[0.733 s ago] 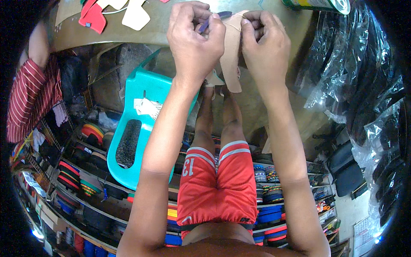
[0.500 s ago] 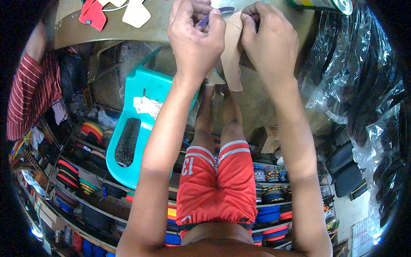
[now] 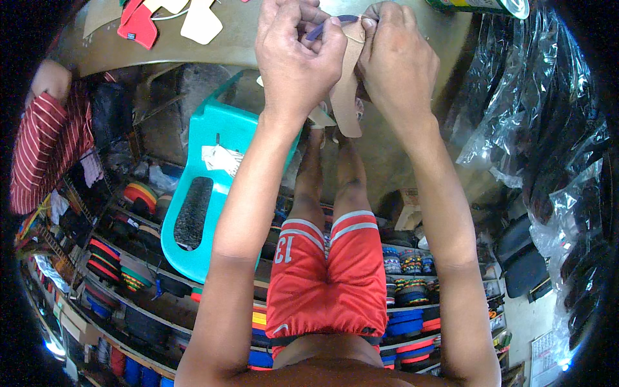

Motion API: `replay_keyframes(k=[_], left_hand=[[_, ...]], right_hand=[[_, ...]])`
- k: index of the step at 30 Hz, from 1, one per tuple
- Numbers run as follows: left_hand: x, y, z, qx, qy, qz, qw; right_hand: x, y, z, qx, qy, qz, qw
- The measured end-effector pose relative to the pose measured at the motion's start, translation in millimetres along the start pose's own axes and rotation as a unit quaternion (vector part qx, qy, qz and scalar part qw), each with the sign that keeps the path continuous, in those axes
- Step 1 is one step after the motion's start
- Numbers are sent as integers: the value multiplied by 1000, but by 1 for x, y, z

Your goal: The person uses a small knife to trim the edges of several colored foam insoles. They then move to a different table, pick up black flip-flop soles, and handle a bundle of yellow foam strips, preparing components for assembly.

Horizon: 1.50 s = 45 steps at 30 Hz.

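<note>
My left hand (image 3: pixel 302 61) is closed in a pinch on a narrow dark purple strip (image 3: pixel 314 32), which curves across toward the other hand. Thumb and fingers of my right hand (image 3: pixel 401 64) pinch the top of a long tan flat piece (image 3: pixel 348 77), shaped like a sole and slightly bent. The strip's far end meets the top of the tan piece at my right fingertips. The tan piece hangs down between my wrists, in front of the table edge. Whether the strip is fastened to it I cannot tell.
On the table (image 3: pixel 213 53) at the far left lie red (image 3: pixel 137 29) and cream cut pieces (image 3: pixel 202 24). A green can (image 3: pixel 487 6) lies at the far right. Beside my left arm stands a teal plastic chair (image 3: pixel 225 135). Clear plastic-wrapped dark material (image 3: pixel 516 109) hangs right.
My right hand has shifted slightly left and down, closer to my left hand. The tan piece has swung a little left, and the strip's end now meets my right fingertips.
</note>
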State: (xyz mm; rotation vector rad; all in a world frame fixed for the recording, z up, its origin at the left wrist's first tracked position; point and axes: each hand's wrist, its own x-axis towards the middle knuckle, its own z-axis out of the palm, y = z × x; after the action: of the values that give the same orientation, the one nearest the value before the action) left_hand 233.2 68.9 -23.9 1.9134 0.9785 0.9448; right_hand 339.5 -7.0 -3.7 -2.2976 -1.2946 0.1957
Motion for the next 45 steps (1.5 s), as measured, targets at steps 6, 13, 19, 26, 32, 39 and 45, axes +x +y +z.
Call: replay_keyframes(k=[6, 13, 19, 26, 32, 39, 45], left_hand=[[2, -2, -1, -10, 1, 10, 1000], [-4, -1, 1, -208, 43, -166, 963], [-5, -9, 2, -147, 49, -88, 984], [1, -3, -3, 5, 35, 17, 999], [-3, 11, 4, -23, 22, 23, 999], [-1, 3, 9, 2, 1, 78, 997], [1, 4, 7, 13, -21, 88, 996]], right_hand=[[-1, 3, 0, 19, -24, 24, 999], [-6, 28, 2, 198, 94, 180, 959], [-13, 17, -8, 126, 59, 97, 985], [-4, 18, -13, 32, -33, 14, 999], [-6, 27, -8, 71, -2, -5, 997], [-9, 27, -5, 61, 23, 25, 998], [-11, 30, -6, 78, 18, 20, 997]])
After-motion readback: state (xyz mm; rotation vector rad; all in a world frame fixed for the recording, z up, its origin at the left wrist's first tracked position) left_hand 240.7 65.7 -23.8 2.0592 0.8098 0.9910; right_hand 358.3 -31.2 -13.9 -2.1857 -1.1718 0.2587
